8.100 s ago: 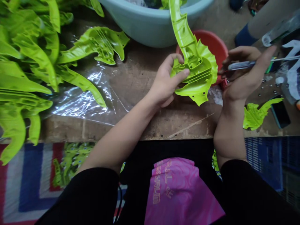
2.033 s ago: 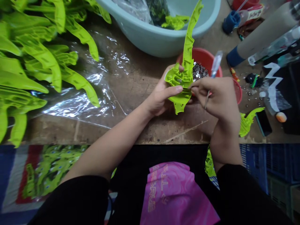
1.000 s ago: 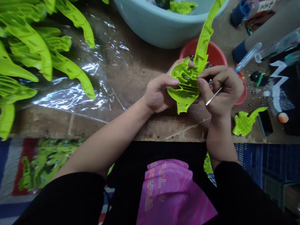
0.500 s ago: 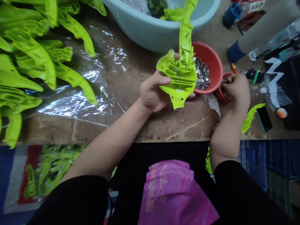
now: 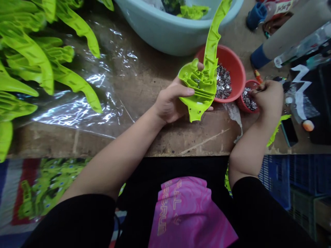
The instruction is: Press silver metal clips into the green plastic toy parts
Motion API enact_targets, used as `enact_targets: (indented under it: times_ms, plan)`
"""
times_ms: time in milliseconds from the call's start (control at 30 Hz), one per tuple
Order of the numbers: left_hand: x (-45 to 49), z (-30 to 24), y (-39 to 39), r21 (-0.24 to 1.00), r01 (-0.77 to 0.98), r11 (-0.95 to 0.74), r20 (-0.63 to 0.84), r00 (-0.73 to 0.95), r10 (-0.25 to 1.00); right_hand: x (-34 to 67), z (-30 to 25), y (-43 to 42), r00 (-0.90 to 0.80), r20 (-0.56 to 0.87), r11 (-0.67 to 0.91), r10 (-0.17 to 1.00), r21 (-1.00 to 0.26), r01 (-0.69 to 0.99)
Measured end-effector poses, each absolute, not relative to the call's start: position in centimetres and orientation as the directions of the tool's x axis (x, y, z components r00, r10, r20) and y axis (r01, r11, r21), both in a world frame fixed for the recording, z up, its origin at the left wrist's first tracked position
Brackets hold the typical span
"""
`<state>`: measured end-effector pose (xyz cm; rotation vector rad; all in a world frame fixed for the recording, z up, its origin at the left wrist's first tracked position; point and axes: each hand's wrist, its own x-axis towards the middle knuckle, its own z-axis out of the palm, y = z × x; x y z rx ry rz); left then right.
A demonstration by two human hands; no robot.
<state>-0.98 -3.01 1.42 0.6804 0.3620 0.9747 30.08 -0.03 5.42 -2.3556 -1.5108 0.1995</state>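
Note:
A lime-green plastic shell half (image 5: 199, 98) with a long curved arm rests in my left hand (image 5: 172, 101), ribbed inside facing up. My thumb presses on its left edge, and small metal bits sit in one of its pockets. At the small red basket (image 5: 247, 106), my right hand (image 5: 270, 98) has its fingers pinched together over the rim. Shiny small metal parts (image 5: 248, 100) lie inside that basket; whether the fingertips hold one is hidden. Behind the shell stands a larger red bowl (image 5: 236, 69) of small metal pieces (image 5: 223, 82).
Many green shells (image 5: 28, 51) are heaped at left on clear plastic sheeting (image 5: 77, 113). A pale blue basin (image 5: 160, 34) stands at the back. To the right are a grey tube (image 5: 284, 38), a phone (image 5: 290, 131) and another green piece (image 5: 275, 134). Blue crates (image 5: 276, 179) stand below the table edge.
My right hand has drawn up and back slightly from inside the small basket, uncovering more of the metal parts. The shell in my left hand has shifted a little right and tilted.

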Motion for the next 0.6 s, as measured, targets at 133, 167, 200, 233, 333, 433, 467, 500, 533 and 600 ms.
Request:
enact_targets:
  times_ms: [133,167,200,233,333,433,467,500,533,600]
  plan:
    - [-0.9,1.2,-2.9,0.734,-0.595,0.328,0.037,0.517,0.855,26.8,5.5,0.2,0.297,-0.044,-0.285,0.954,-0.438,0.852]
    - [-1.0,1.3,-2.9,0.734,-0.597,0.322,0.044,0.515,0.856,26.5,5.3,0.3,0.27,-0.047,-0.261,0.962,-0.454,0.852]
    - [-1.0,1.3,-2.9,0.725,-0.608,0.323,0.053,0.517,0.854,26.3,5.1,0.4,0.257,-0.047,-0.248,0.965,-0.466,0.849]
    - [-1.0,1.4,-2.8,0.706,-0.627,0.329,0.063,0.519,0.853,26.3,4.9,0.5,0.253,-0.044,-0.243,0.966,-0.479,0.844]
    - [-1.2,1.6,-2.9,0.635,-0.688,0.351,0.094,0.52,0.849,26.5,4.4,0.6,0.267,-0.044,-0.249,0.963,-0.53,0.811]
    - [-1.2,1.8,-2.9,0.621,-0.704,0.345,0.102,0.509,0.855,27.4,4.3,0.7,0.304,-0.041,-0.267,0.952,-0.596,0.757]
    - [-1.2,1.8,-3.0,0.625,-0.702,0.341,0.1,0.505,0.857,27.9,4.2,0.7,0.326,-0.024,-0.272,0.945,-0.608,0.746]
    - [-1.2,1.8,-3.0,0.629,-0.701,0.337,0.098,0.502,0.859,28.6,4.2,0.8,0.359,0.021,-0.273,0.933,-0.611,0.743]
    - [-1.2,1.8,-3.0,0.632,-0.698,0.337,0.094,0.501,0.861,29.5,4.1,1.0,0.388,0.088,-0.258,0.917,-0.612,0.748]
    - [-1.0,1.7,-3.0,0.64,-0.693,0.333,0.089,0.497,0.863,31.1,3.9,1.2,0.283,0.144,-0.137,0.948,-0.62,0.773]
